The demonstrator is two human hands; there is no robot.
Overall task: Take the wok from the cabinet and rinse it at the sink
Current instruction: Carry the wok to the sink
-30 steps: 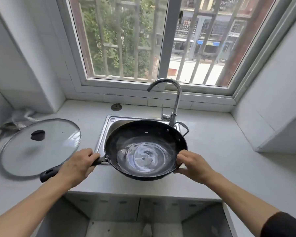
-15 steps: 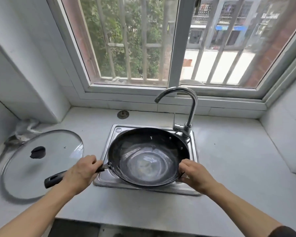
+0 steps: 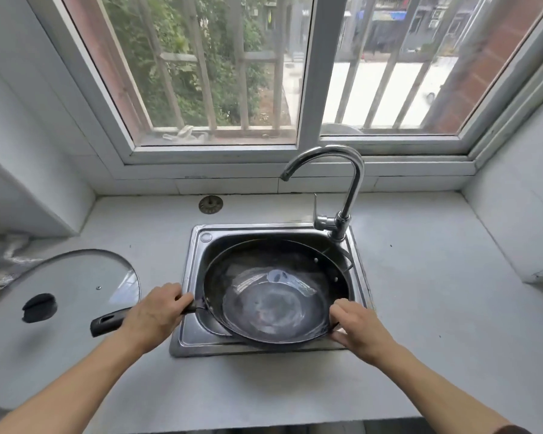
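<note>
The black wok [image 3: 275,296] sits low in the steel sink [image 3: 190,270], its near rim over the sink's front edge and its far side dipped into the basin. My left hand [image 3: 154,314] grips the wok's long black handle, whose end sticks out to the left over the counter. My right hand [image 3: 356,330] holds the wok's right rim with curled fingers. The chrome faucet [image 3: 342,189] arches at the sink's back right, its spout above the wok's far edge. No water is running.
A glass lid [image 3: 60,324] with a black knob lies flat on the counter at the left. A round metal strainer [image 3: 211,204] lies behind the sink. Crumpled plastic [image 3: 0,258] is at the far left. A barred window stands behind, white walls at both sides.
Both hands have lowered the wok from above the counter's front edge forward and down into the sink. My view has moved closer to the sink.
</note>
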